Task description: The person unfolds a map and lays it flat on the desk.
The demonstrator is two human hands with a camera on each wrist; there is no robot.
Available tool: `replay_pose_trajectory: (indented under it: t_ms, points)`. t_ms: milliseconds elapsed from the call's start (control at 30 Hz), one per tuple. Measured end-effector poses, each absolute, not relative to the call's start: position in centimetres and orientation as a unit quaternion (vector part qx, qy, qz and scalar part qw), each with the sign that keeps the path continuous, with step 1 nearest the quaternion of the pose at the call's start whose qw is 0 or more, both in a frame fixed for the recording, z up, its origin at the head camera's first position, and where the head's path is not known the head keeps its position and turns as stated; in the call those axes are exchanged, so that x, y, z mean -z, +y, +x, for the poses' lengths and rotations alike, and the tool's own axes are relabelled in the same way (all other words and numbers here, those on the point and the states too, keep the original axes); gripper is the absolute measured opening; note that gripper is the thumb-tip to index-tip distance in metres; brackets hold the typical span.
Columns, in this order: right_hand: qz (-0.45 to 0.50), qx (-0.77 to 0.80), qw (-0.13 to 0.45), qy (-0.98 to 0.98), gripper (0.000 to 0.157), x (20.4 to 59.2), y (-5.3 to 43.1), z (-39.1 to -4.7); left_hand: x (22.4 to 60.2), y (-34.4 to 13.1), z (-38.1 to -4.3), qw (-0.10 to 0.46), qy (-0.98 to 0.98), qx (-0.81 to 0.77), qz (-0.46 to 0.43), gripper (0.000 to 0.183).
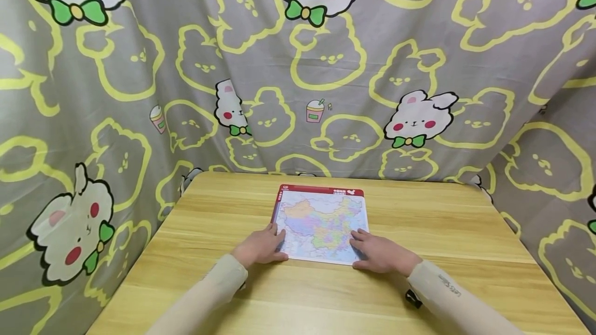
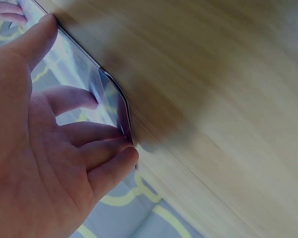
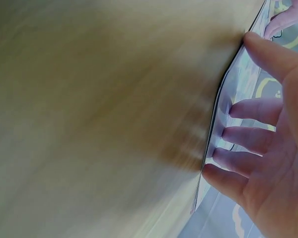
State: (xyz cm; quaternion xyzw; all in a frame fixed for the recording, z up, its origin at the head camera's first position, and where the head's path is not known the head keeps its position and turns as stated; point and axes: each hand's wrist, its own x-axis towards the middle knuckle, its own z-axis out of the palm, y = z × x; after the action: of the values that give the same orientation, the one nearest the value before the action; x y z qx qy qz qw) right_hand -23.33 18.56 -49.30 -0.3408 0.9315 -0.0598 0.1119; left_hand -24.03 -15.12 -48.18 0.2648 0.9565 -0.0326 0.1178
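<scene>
On my feed, a patterned curtain (image 1: 265,69) hangs beyond the hands, with a wooden table (image 1: 298,301) beneath them. The map board (image 1: 321,226) lies between them, its longer axis unclear to me; left hand (image 1: 262,246) and right hand (image 1: 381,253), about equally near, touch opposite sides, fingers loosely spread. I see no container.

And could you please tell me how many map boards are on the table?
1: the map board lies on the wooden table, between the left grip and the right grip; anything beneath it would be hidden.
</scene>
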Motion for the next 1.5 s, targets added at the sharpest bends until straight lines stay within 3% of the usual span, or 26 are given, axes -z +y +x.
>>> replay_pose_trajectory:
  t_ms: [1500]
  points:
    - [-0.316, 0.102, 0.108, 0.937, 0.069, 49.2, 22.7, -22.5, 48.0, -11.3, -23.9, 0.116, 0.941, 0.057, 0.312, 0.072]
